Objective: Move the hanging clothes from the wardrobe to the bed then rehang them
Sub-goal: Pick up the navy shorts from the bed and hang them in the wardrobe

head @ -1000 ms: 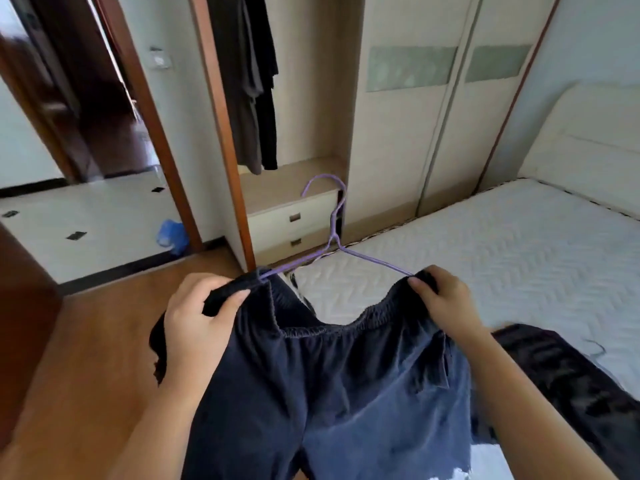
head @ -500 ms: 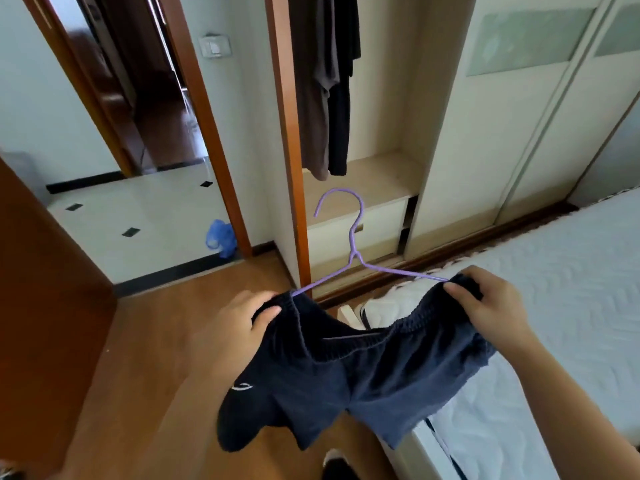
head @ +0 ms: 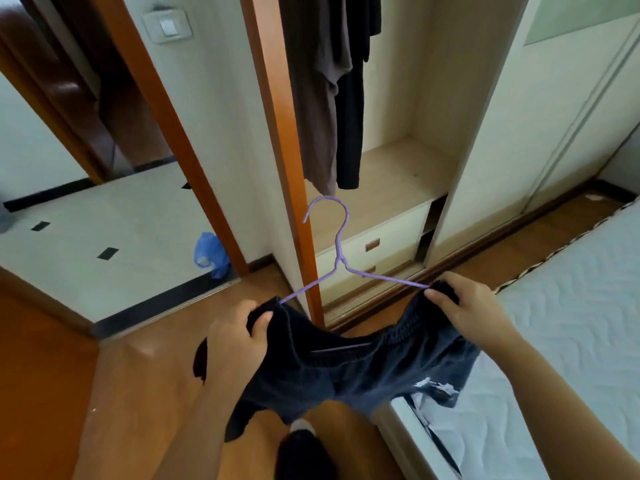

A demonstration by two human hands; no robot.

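Observation:
Dark navy shorts (head: 349,372) hang on a purple wire hanger (head: 337,258), held up in front of me. My left hand (head: 239,337) grips the left end of the waistband over the hanger's arm. My right hand (head: 467,306) pinches the right end the same way. The hanger's hook points up toward the open wardrobe (head: 391,174), where a brown garment (head: 315,98) and a black garment (head: 351,133) hang from above. The bed (head: 568,306) with its white quilted mattress lies at the right.
Below the wardrobe's shelf are two drawers (head: 374,244). An orange wooden post (head: 277,140) frames the wardrobe's left side. A closed sliding door (head: 540,116) is to the right. A blue bag (head: 211,254) lies at the tiled doorway on the left. My shoe (head: 301,448) stands on the wooden floor.
I have turned from the bed toward the wardrobe and come closer to it. The shorts on the hanger are lifted off the mattress, both hands still gripping the waistband ends.

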